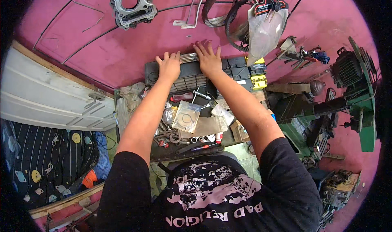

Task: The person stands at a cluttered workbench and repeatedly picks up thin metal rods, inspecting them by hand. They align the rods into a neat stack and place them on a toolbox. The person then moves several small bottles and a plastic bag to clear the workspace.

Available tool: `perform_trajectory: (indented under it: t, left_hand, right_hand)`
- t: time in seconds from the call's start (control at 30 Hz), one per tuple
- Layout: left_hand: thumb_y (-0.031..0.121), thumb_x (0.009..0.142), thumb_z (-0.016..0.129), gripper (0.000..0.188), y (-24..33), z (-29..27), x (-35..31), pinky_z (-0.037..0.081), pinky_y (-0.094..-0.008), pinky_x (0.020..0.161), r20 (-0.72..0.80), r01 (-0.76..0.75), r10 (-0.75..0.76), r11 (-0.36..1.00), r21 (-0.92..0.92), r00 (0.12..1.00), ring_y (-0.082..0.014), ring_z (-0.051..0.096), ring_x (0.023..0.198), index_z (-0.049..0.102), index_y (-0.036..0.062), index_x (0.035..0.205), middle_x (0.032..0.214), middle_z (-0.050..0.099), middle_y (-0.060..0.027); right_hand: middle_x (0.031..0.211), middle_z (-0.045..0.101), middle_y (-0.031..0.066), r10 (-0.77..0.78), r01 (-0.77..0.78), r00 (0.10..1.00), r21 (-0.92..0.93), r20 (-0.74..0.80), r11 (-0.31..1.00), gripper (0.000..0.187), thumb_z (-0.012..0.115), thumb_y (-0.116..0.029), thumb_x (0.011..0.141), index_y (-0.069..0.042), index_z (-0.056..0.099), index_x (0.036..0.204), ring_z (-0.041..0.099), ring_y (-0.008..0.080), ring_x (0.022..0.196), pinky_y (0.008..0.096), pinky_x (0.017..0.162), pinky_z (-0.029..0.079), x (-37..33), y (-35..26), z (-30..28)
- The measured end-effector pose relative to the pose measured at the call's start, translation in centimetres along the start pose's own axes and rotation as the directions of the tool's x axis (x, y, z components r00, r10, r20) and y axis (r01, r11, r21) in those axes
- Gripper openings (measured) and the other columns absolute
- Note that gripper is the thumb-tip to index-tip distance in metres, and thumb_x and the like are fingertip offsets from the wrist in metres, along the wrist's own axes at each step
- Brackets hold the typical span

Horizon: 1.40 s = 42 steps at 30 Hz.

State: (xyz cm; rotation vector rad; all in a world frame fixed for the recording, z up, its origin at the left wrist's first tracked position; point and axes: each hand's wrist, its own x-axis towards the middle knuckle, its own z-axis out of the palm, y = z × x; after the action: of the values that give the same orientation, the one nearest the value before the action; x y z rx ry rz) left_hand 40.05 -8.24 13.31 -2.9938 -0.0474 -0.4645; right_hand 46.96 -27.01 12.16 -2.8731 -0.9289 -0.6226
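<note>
My left hand [169, 68] reaches to the far end of the bench, its fingers apart and slightly bent over the top of a dark case [152, 72]. My right hand [209, 62] lies across from it with its fingers spread toward the pink wall. Between the two hands sits a stack of shiny, narrow metal strips [189, 57], its ends touched by or very close to my fingers. Below the stack, the front of the case shows rows of grey block-like sections [189, 83]. My palms hide part of the case and the strips' ends.
Nearer on the bench are a clear plastic box [186, 116], a red-handled screwdriver [181, 97], a T-handle tool [201, 94] and small metal parts. Black and yellow batteries [258, 73] stand at right, before a green machine [362, 122]. A metal engine part [132, 7] and belts [219, 9] hang above.
</note>
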Motion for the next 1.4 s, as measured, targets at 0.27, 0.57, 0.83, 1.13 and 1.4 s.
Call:
perform_trajectory:
  t: [0.27,0.57,0.83,1.13,1.4]
  left_hand:
    - [0.028,0.097,0.055,0.053,2.7,1.3,-1.4,0.025,-0.0731,0.105,-0.057,0.132,-0.134,0.991,-0.032,0.989,-0.0315,0.038,0.141,0.049,0.0099,0.147,0.151,0.047,-0.0079]
    - [0.025,0.100,0.050,0.051,2.7,1.9,-2.4,0.016,-0.0806,0.105,-0.026,0.132,-0.134,0.989,-0.071,0.991,-0.0370,0.029,0.148,0.045,0.0154,0.150,0.157,0.042,-0.0045]
    - [0.024,0.101,0.048,0.051,2.2,0.7,-1.3,0.008,-0.0854,0.103,0.131,0.168,-0.155,0.982,-0.091,0.979,-0.0395,0.023,0.151,0.043,0.0180,0.152,0.159,0.039,-0.0023]
    - [0.024,0.102,0.045,0.053,1.8,0.7,-2.0,-0.003,-0.0878,0.100,0.135,0.174,-0.152,0.971,-0.166,0.979,-0.0397,0.015,0.153,0.039,0.0202,0.154,0.162,0.034,0.0020]
    - [0.024,0.102,0.044,0.053,2.1,0.8,-2.1,-0.005,-0.0890,0.098,0.153,0.192,-0.166,0.966,-0.175,0.974,-0.0409,0.013,0.153,0.038,0.0207,0.155,0.163,0.033,0.0026]
  right_hand:
    - [0.165,0.026,-0.0028,0.013,-0.010,0.992,-0.027,0.125,1.000,0.065,0.041,-0.033,0.099,-0.023,0.022,0.160,0.016,0.0346,0.152,0.0702,0.117,0.007,-1.3,-1.5,0.1]
    - [0.166,0.024,0.0008,0.101,-0.098,0.979,-0.025,0.175,0.995,0.070,0.043,-0.044,0.098,-0.020,0.022,0.160,0.011,0.0367,0.153,0.0730,0.115,0.000,-2.0,-2.6,0.3]
    - [0.166,0.022,0.0007,0.129,-0.096,0.924,-0.108,0.361,0.990,0.066,0.034,-0.048,0.103,-0.019,0.022,0.161,0.008,0.0352,0.154,0.0730,0.115,-0.002,-0.1,-2.9,-1.3]
    - [0.168,0.017,0.0019,0.178,-0.158,0.915,-0.084,0.361,0.984,0.069,0.031,-0.052,0.103,-0.018,0.018,0.161,0.004,0.0356,0.155,0.0707,0.116,-0.006,-1.5,-3.8,-0.9]
    - [0.168,0.016,0.0014,0.169,-0.161,0.895,-0.052,0.412,0.985,0.073,0.031,-0.057,0.102,-0.019,0.016,0.162,0.002,0.0345,0.155,0.0730,0.114,-0.007,-0.7,-3.1,-0.6]
